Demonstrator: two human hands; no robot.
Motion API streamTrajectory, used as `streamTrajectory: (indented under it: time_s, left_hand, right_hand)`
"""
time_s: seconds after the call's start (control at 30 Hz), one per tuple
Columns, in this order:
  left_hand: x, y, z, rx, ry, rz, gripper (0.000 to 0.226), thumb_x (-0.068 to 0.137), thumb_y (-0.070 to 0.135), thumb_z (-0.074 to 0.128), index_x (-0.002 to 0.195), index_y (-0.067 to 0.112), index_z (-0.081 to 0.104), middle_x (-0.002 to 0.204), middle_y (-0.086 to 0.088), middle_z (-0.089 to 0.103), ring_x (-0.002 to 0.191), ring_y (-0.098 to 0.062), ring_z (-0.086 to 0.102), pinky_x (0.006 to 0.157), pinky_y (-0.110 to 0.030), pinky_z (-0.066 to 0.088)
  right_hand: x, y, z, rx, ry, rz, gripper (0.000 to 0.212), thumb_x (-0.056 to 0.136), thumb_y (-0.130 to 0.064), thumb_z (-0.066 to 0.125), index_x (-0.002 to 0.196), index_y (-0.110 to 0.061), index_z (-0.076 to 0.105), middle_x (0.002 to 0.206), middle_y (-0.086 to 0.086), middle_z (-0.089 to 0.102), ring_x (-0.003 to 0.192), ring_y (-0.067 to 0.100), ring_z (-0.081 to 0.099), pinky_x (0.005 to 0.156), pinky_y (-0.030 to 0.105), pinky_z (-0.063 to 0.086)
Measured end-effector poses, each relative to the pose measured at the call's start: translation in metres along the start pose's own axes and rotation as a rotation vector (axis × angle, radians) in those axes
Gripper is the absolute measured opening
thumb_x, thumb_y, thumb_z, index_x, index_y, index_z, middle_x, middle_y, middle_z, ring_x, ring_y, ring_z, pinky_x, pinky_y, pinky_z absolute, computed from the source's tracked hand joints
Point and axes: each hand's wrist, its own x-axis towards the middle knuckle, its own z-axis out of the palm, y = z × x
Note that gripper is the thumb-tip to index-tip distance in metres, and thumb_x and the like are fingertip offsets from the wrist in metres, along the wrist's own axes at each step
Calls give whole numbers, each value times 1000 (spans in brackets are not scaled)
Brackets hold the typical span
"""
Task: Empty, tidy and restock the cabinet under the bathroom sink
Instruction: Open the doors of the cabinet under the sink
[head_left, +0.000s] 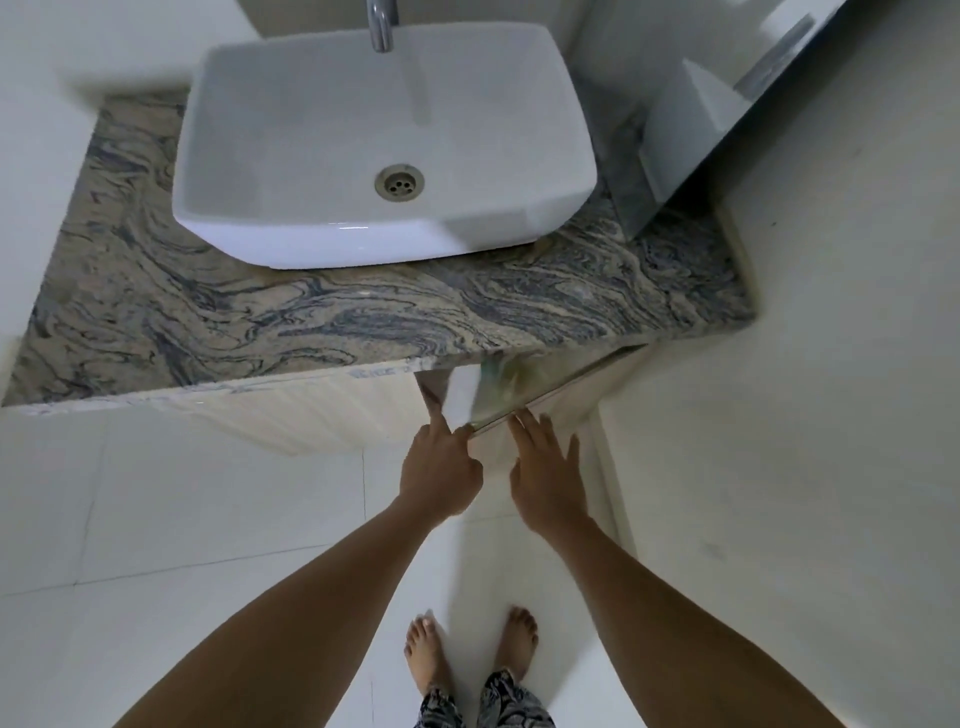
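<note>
Task step: opening the cabinet under the sink; emptying has not begun, judging by the door standing only partly open.
Task item location: cabinet door (561, 389), at 5 o'clock from the sink basin (384, 145), under the front edge of the stone table (260, 322). It is swung partly outward. The interior behind it is blurred and its contents cannot be identified.
Left hand (439, 467): index finger extended to the door's free corner, other fingers curled. Whether this grip pinches the edge or only touches it cannot be told.
Right hand (545, 467): grip open, fingers straight and spread, fingertips at the door's top edge.
Risk 1: the door may swing into the bare feet (426, 649), at 6 o'clock from the door. Cause: the person stands close in front of it.
Risk 2: fingers may be caught between the door and the closed panel (311, 415) at 9 o'clock. Cause: the left hand works at the gap between them.
Risk 3: stored items may tip out. Cause: the contents cannot be seen from this standing position.
Obstruction: the side wall (831, 364) at 3 o'clock probably limits door travel.
Surroundings: faucet (382, 26) at 12 o'clock of the basin; drain (399, 182) in the basin floor; pale tiled floor (182, 519) at 7 o'clock.
</note>
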Motion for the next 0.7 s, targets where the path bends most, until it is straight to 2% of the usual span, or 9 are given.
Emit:
streamTrajectory:
  time_s: [0.13,0.23,0.3,0.37,0.4,0.47,0.5,0.57,0.7]
  left_hand:
    - [-30,21,15,-112,-189,31,36,89,13,45,116,17,69,103,-8,52,95,-31,60,82,-37,52]
    - [-49,52,28,-190,-289,100,32,93,14,50,115,17,73,113,-5,63,106,-26,64,84,-27,50]
    - [-60,83,37,-301,-398,161,39,90,3,52,124,12,68,122,1,63,104,-19,64,80,-17,48]
    - [-69,116,49,-353,-490,233,54,87,-5,50,138,12,56,132,-8,62,98,-16,63,75,-7,45]
    - [-72,131,57,-347,-518,260,61,88,-6,48,145,13,48,138,-11,59,103,-16,63,80,-8,45]
    - [-74,157,78,-246,-535,317,70,91,-3,42,156,21,30,152,-9,44,128,-22,54,102,-22,43]
    - [-73,169,85,-157,-537,354,73,92,-1,41,157,26,25,156,-6,38,133,-26,48,106,-31,42]
    - [-65,190,99,30,-494,443,75,91,3,42,157,31,21,157,1,26,129,-30,50,98,-40,48]
    - [-51,227,111,272,-392,609,83,87,0,48,157,33,19,164,4,-4,137,-29,31,97,-43,48]
  right_hand:
    - [-58,32,11,118,0,42,64,98,-10,43,156,-26,21,165,-11,3,148,9,16,120,48,24]
    - [-101,52,17,464,4,182,50,101,-11,39,147,-29,41,157,-14,31,132,2,43,108,32,44]
    - [-126,63,17,622,66,301,46,100,-10,40,141,-29,50,134,-9,60,115,5,59,97,25,50]
    - [-143,76,11,757,168,430,44,97,-6,43,128,-31,61,98,-9,72,86,7,67,75,27,56]
    - [-150,85,8,795,215,484,43,95,-4,44,122,-31,65,85,-10,70,74,6,65,66,28,55]
    - [-162,107,2,791,283,546,34,96,-6,47,111,-26,70,75,-12,64,64,4,58,60,24,47]
    - [-166,121,-1,780,299,567,32,97,-7,47,108,-24,71,73,-12,64,62,4,55,59,21,44]
    - [-172,147,-9,746,307,615,34,96,-6,45,107,-23,72,79,-10,68,67,9,59,59,19,45]
    - [-180,185,-22,675,317,711,44,96,-4,41,133,-16,61,123,-3,68,108,15,65,82,7,44]
